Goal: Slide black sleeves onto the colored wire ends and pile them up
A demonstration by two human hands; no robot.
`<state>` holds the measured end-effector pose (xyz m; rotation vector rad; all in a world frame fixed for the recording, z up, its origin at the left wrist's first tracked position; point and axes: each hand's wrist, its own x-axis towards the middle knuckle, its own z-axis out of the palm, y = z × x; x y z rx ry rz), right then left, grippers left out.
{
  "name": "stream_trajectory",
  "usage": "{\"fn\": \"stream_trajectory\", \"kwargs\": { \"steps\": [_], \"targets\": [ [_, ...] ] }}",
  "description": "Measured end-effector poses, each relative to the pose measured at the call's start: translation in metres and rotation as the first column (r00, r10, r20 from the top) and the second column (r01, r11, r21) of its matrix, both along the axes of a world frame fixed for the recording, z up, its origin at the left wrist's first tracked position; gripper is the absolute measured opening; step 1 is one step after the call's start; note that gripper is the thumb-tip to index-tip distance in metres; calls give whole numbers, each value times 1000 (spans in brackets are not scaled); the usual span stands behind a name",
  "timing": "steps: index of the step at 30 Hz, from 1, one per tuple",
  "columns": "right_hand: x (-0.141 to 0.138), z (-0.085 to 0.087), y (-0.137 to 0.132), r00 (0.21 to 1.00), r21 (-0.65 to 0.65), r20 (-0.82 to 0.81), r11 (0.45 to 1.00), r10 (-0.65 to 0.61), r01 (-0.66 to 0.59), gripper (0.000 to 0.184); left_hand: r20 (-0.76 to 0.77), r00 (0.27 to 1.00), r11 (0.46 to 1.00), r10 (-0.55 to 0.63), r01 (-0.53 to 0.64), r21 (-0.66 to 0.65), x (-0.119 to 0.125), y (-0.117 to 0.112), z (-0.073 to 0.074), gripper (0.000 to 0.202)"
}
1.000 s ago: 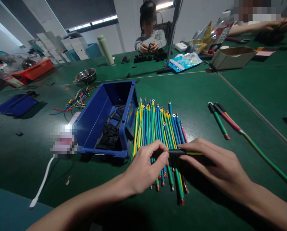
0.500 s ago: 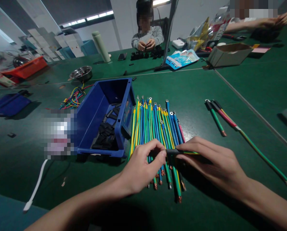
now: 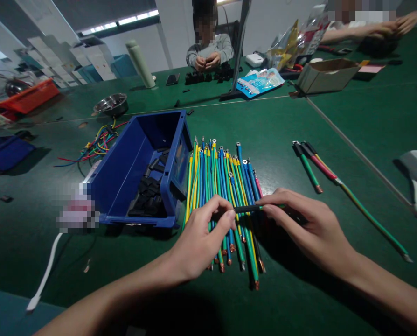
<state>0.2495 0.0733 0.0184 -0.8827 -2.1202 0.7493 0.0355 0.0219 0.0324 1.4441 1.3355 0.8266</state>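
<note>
A black heat-shrink tube (image 3: pixel 246 209) is held level between my hands, above a row of cut cables (image 3: pixel 218 179). My left hand (image 3: pixel 203 238) pinches the tube's left end between thumb and curled fingers. At its right end, my right hand (image 3: pixel 306 224) closes on a green cable that goes into the tube; most of this cable is hidden by the fingers. The cables below are green-yellow, blue and pink, many with ring lugs at the far ends and bare copper at the near ends. Left of them stands a blue bin (image 3: pixel 122 172) with black tube pieces (image 3: pixel 149 186) inside.
Two cables with black sleeves (image 3: pixel 322 163) lie to the right. Beyond the bin are a metal bowl (image 3: pixel 112 105) and a tangle of thin wires (image 3: pixel 101 142). A cardboard box (image 3: pixel 327 77) and a blue packet (image 3: pixel 260 84) sit farther back. Two other people work across the table.
The view has shifted slightly. My right hand has turned its grip, with thumb and fingertips now at the tube's right end; the left hand keeps its pinch.
</note>
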Motion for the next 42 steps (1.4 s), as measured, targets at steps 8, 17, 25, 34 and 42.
{"fn": "stream_trajectory", "kwargs": {
  "steps": [8,17,25,34,42],
  "targets": [
    [-2,1,1,997,-58,-71,998,27,-31,8,27,1000,1000,-6,6,-4,-2,0,1,22],
    [-4,1,-3,999,-26,-41,999,-24,23,10,21,1000,1000,20,-20,-1,-1,0,0,23],
    [-4,3,-2,1000,-51,4,999,-13,13,12,3,1000,1000,2,-3,18,-1,0,0,27],
    [-1,0,-1,998,-76,55,996,44,-40,17,-82,995,997,-54,58,43,1,0,3,33],
    [-2,1,-4,995,-56,66,996,76,-73,20,-95,994,998,-58,59,12,1,0,3,29]
  ]
}}
